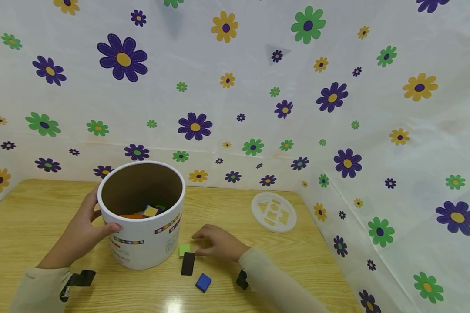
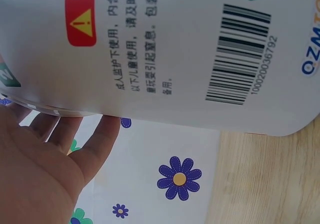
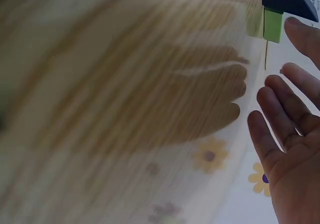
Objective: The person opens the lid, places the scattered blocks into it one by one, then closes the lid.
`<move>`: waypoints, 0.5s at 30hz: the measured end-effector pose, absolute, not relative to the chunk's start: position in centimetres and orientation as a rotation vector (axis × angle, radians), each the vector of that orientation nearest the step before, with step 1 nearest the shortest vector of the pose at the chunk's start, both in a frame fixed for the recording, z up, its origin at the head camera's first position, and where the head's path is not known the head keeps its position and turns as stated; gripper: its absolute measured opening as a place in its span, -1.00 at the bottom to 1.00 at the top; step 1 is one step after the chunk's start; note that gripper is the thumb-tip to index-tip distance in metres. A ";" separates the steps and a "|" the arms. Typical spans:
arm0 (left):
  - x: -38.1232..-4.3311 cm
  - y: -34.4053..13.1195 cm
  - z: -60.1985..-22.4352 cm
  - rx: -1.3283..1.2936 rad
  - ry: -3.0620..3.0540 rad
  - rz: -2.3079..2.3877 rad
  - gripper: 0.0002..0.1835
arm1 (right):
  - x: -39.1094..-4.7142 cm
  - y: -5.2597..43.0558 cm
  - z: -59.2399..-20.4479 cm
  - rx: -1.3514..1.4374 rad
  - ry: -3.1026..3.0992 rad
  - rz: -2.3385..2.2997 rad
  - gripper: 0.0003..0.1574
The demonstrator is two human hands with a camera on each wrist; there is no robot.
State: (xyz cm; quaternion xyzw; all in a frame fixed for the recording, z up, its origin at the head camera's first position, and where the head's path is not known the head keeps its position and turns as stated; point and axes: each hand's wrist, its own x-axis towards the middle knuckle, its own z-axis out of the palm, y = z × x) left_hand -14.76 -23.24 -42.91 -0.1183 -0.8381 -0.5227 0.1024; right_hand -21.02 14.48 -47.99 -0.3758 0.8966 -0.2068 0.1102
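My left hand (image 1: 80,228) holds a white cylindrical bucket (image 1: 139,254) at its left side, thumb on the front just below the rim. In the left wrist view, the fingers of that hand lie along the bucket's edge, by a printed barcode (image 2: 239,54). Coloured blocks, an orange one (image 1: 132,216) and a yellow one (image 1: 150,211) among them, lie inside. To the bucket's right, my right hand (image 1: 221,244) hovers low with loosely bent fingers and nothing in it. Its thumb is close to a light green block (image 1: 184,249), beside a dark rectangular block (image 1: 187,264).
A small blue block (image 1: 203,282) lies nearer the front of the wooden table (image 1: 317,269). Farther back on the right is a white round lid (image 1: 258,219) with shaped cutouts. Flower-patterned white sheeting (image 1: 250,100) borders the table at the back and right.
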 end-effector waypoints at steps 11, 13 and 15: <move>-14.8 -23.2 -42.9 -0.335 -2.486 -1.545 0.16 | -21.2 13.6 -48.0 -1.100 2.611 -0.589 -0.56; -14.8 -23.3 -42.9 -0.339 -2.481 -1.548 0.15 | -21.4 13.5 -48.1 -1.113 2.608 -0.581 -0.58; -14.8 -23.3 -43.0 -0.344 -2.477 -1.550 0.15 | -21.5 13.4 -48.3 -1.120 2.606 -0.573 -0.61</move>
